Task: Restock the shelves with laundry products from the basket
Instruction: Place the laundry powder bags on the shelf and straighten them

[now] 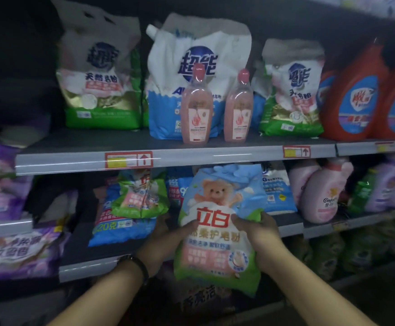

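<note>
Both hands hold a soap powder bag [217, 231] upright at lower centre of the frame; the left hand [163, 243] grips its left edge, the right hand [258, 234] its right edge, thumbs on the front; behind it, a smaller bag [140, 196] leans on the lower shelf [86, 269]; two pink bottles [197, 104] stand above.

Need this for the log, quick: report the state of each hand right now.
Left hand: closed, grips the left side of the bear-print detergent bag.
Right hand: closed, grips the same bag's right side.
</note>
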